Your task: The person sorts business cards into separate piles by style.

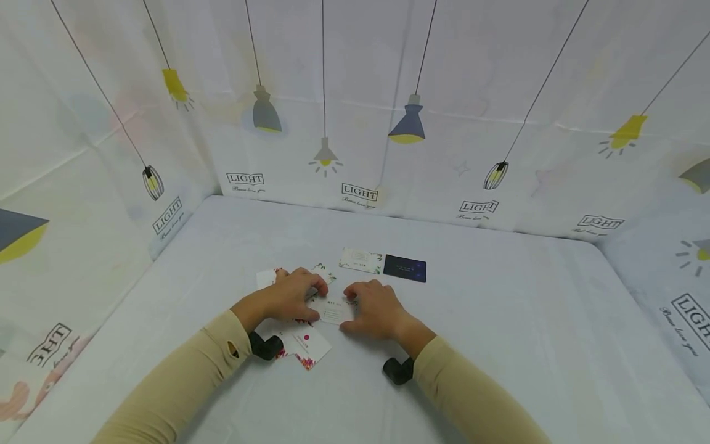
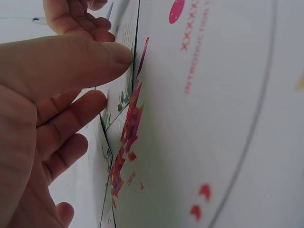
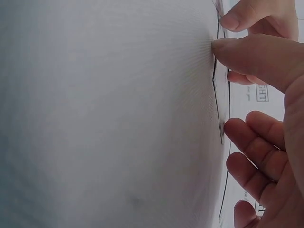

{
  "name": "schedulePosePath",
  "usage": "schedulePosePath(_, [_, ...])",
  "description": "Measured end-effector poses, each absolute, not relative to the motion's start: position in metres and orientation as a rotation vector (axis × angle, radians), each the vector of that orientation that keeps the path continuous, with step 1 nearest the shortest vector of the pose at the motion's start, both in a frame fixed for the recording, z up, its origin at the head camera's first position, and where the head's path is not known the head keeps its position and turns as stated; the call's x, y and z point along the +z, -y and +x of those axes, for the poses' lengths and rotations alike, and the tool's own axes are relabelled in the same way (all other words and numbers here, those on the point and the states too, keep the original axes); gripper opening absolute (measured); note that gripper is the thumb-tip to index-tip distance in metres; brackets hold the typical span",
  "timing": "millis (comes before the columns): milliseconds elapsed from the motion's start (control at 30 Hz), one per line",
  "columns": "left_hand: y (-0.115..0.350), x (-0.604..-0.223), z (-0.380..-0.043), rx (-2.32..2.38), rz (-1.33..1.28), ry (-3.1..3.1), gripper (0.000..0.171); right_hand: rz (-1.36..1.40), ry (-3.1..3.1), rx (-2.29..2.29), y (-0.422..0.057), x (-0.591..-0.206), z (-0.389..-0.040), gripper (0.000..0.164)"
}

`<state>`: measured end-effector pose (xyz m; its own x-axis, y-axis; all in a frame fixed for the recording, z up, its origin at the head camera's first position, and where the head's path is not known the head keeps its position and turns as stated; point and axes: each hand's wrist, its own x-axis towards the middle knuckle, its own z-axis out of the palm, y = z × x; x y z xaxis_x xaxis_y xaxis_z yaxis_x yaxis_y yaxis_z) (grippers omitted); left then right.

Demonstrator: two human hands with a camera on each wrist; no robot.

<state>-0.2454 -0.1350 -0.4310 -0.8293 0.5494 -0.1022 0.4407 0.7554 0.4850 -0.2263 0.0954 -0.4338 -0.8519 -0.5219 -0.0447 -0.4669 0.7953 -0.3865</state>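
Note:
A white business card (image 1: 331, 311) with green leaf corners and dark print lies between the two hands in the head view. At its left end, my left hand (image 1: 291, 296) pinches it across the width, thumb on the near edge and fingers at the far edge. My right hand (image 1: 379, 311) grips the other end the same way; its thumb (image 3: 232, 50) shows at the card's near edge in the right wrist view. White cards with red flower corners (image 1: 310, 346) lie under and in front of the left hand. Its palm hides part of the pile.
Beyond the hands, a white leaf-patterned card (image 1: 360, 260) and a dark blue card (image 1: 405, 268) lie side by side. Another leaf-cornered card (image 1: 323, 272) peeks out behind the left hand. A white cloth (image 1: 527, 320) covers the table, with printed curtains (image 1: 355, 74) around it.

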Motion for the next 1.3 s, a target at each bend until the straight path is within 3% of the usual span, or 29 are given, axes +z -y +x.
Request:
schedulePosePath(467, [0.133, -0.430, -0.247, 0.808, 0.760, -2.714, 0.036, -0.761, -2.866, -0.587, -0.101, -0.436, -0.228, 0.063])
schedulePosePath(733, [0.129, -0.427, -0.245, 0.774, 0.714, -2.717, 0.046, -0.745, -2.897, -0.569, -0.104, -0.432, -0.230, 0.063])
schedulePosePath(1300, [0.118, -0.421, -0.257, 0.728, 0.748, -2.795, 0.043, -0.713, -2.966, -0.687, -0.123, -0.429, -0.232, 0.061])
